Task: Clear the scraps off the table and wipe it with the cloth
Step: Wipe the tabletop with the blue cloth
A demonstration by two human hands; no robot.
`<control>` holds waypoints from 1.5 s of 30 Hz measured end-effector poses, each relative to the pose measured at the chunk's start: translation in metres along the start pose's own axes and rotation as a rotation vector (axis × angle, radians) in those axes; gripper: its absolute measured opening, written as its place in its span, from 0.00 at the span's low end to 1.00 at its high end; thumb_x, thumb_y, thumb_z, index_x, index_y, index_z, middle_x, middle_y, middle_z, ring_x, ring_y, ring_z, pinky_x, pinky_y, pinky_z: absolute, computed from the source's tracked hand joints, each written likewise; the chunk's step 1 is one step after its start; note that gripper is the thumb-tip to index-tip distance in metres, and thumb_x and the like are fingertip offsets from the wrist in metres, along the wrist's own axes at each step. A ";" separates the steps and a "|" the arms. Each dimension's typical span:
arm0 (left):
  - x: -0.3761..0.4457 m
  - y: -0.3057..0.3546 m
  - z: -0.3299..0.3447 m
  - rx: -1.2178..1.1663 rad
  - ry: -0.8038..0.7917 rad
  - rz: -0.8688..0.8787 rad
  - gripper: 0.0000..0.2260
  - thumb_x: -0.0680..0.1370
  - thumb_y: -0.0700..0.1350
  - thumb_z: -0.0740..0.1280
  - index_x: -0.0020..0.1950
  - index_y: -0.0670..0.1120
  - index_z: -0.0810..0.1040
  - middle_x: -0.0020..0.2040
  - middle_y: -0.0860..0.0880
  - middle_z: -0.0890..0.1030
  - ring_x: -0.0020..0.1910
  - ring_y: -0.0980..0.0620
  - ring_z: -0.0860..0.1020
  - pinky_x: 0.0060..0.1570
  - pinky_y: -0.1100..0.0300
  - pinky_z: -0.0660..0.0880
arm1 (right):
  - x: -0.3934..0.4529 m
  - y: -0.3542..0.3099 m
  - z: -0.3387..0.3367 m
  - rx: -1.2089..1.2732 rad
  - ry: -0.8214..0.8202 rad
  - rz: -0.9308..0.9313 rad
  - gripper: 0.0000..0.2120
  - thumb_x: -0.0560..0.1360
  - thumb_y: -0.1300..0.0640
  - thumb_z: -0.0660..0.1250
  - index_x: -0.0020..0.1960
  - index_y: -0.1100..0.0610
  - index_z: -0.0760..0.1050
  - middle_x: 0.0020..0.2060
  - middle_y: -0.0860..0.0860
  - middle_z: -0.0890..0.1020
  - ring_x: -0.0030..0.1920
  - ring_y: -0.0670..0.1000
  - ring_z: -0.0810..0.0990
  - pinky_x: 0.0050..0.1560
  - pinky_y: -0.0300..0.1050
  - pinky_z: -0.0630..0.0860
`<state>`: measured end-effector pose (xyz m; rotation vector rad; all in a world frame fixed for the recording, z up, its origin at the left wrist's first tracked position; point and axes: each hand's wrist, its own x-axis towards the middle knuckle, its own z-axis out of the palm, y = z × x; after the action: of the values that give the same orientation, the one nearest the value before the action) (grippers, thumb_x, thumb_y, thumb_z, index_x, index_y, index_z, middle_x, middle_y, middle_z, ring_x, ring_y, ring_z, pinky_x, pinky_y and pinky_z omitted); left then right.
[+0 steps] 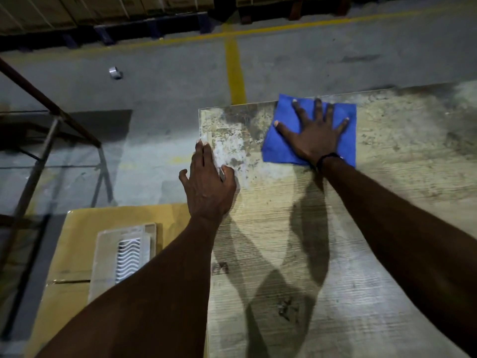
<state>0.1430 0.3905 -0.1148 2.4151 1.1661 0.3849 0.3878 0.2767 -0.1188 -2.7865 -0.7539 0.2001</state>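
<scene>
Table (374, 228) cut off right, bottom; cloth (284, 146) middle under hand.

Some dark letters are printed on the table (335, 254) near its left edge, but they are too blurry and dim to read.

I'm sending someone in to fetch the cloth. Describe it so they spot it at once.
Find the worn, stained table beside the grey floor with yellow lines. Near its far edge, the right hand presses flat with fingers spread on the cloth. It is a square of bright blue fabric, the only vivid colour on the pale surface; the left hand rests at the table's left edge, apart from it.
</scene>
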 end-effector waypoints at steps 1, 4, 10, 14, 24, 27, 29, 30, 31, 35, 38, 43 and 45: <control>0.000 0.000 0.000 0.004 -0.003 0.000 0.33 0.81 0.56 0.55 0.84 0.44 0.59 0.85 0.47 0.57 0.81 0.48 0.63 0.79 0.39 0.54 | -0.017 -0.008 0.005 -0.015 0.015 -0.050 0.42 0.72 0.18 0.47 0.83 0.33 0.50 0.85 0.53 0.50 0.84 0.61 0.45 0.76 0.79 0.39; 0.001 0.001 -0.001 0.019 -0.013 0.000 0.33 0.81 0.56 0.55 0.84 0.44 0.59 0.85 0.47 0.57 0.82 0.48 0.62 0.79 0.38 0.55 | -0.078 -0.033 0.026 -0.060 0.057 -0.272 0.41 0.73 0.19 0.48 0.82 0.33 0.52 0.85 0.51 0.52 0.84 0.59 0.48 0.77 0.76 0.41; 0.000 0.000 0.000 0.029 0.003 0.008 0.32 0.82 0.55 0.56 0.84 0.44 0.60 0.85 0.47 0.58 0.81 0.48 0.63 0.78 0.39 0.54 | -0.046 0.001 0.006 -0.074 0.036 -0.171 0.41 0.72 0.18 0.48 0.82 0.31 0.51 0.85 0.49 0.52 0.84 0.58 0.48 0.77 0.76 0.41; -0.002 0.000 0.001 0.011 0.006 0.007 0.32 0.82 0.55 0.57 0.84 0.44 0.59 0.85 0.47 0.58 0.81 0.49 0.63 0.78 0.39 0.53 | -0.022 0.023 -0.006 -0.015 0.011 0.011 0.41 0.73 0.17 0.46 0.82 0.32 0.49 0.85 0.51 0.49 0.84 0.60 0.44 0.76 0.77 0.38; -0.001 0.002 -0.003 0.036 -0.003 0.007 0.30 0.84 0.52 0.59 0.84 0.43 0.59 0.85 0.46 0.58 0.82 0.47 0.62 0.79 0.39 0.53 | -0.140 0.005 0.026 -0.107 0.128 -0.392 0.39 0.74 0.19 0.50 0.81 0.33 0.57 0.84 0.49 0.57 0.84 0.56 0.52 0.78 0.74 0.47; -0.001 0.002 -0.003 0.036 0.009 0.012 0.30 0.84 0.53 0.59 0.84 0.43 0.60 0.85 0.46 0.58 0.81 0.48 0.62 0.78 0.38 0.54 | -0.079 0.023 0.004 -0.074 0.092 -0.158 0.40 0.73 0.18 0.48 0.81 0.32 0.55 0.85 0.49 0.55 0.84 0.58 0.51 0.77 0.76 0.44; 0.000 0.002 -0.002 0.028 0.012 0.011 0.30 0.84 0.53 0.59 0.84 0.43 0.60 0.85 0.46 0.58 0.81 0.48 0.62 0.78 0.38 0.53 | -0.058 0.030 -0.001 -0.034 0.033 -0.061 0.40 0.73 0.18 0.48 0.82 0.31 0.50 0.85 0.49 0.50 0.84 0.59 0.47 0.76 0.77 0.40; 0.000 0.002 -0.002 0.024 0.011 0.011 0.30 0.84 0.53 0.59 0.84 0.43 0.60 0.85 0.46 0.58 0.81 0.48 0.62 0.78 0.38 0.53 | -0.059 0.028 0.000 -0.030 0.031 -0.054 0.40 0.74 0.18 0.48 0.82 0.32 0.49 0.85 0.50 0.49 0.84 0.59 0.46 0.76 0.78 0.39; 0.000 0.002 -0.002 0.023 0.010 0.011 0.30 0.84 0.53 0.59 0.84 0.43 0.60 0.85 0.46 0.58 0.81 0.48 0.62 0.78 0.38 0.53 | -0.067 0.024 0.004 -0.035 0.042 -0.073 0.40 0.74 0.19 0.48 0.82 0.32 0.49 0.85 0.50 0.49 0.84 0.60 0.46 0.76 0.77 0.39; 0.000 0.002 -0.003 0.028 0.001 0.011 0.30 0.84 0.53 0.60 0.84 0.42 0.59 0.85 0.45 0.58 0.81 0.46 0.63 0.79 0.37 0.54 | -0.153 0.000 0.026 -0.101 0.145 -0.318 0.40 0.74 0.19 0.50 0.82 0.35 0.56 0.85 0.52 0.55 0.84 0.59 0.50 0.77 0.75 0.45; -0.001 0.002 -0.004 0.033 0.003 0.013 0.30 0.84 0.52 0.60 0.84 0.42 0.60 0.85 0.45 0.58 0.81 0.46 0.63 0.78 0.37 0.54 | -0.200 0.003 0.033 -0.066 0.140 -0.462 0.39 0.74 0.20 0.53 0.82 0.34 0.57 0.85 0.49 0.54 0.85 0.56 0.49 0.78 0.74 0.46; -0.002 0.001 -0.003 0.045 0.020 0.033 0.30 0.84 0.53 0.58 0.84 0.41 0.61 0.85 0.44 0.59 0.82 0.47 0.61 0.77 0.38 0.55 | -0.132 0.026 0.008 -0.071 0.126 -0.216 0.40 0.73 0.18 0.50 0.81 0.32 0.56 0.84 0.49 0.57 0.84 0.58 0.53 0.78 0.74 0.45; 0.000 0.000 -0.003 0.053 0.018 0.034 0.30 0.84 0.53 0.58 0.84 0.41 0.60 0.85 0.44 0.58 0.82 0.47 0.60 0.77 0.39 0.54 | -0.104 0.030 -0.001 -0.036 0.058 -0.115 0.41 0.72 0.18 0.49 0.81 0.31 0.52 0.85 0.49 0.53 0.84 0.59 0.48 0.77 0.76 0.42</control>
<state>0.1416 0.3909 -0.1126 2.4849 1.1579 0.3922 0.3135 0.1985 -0.1192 -2.7590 -0.9082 0.0844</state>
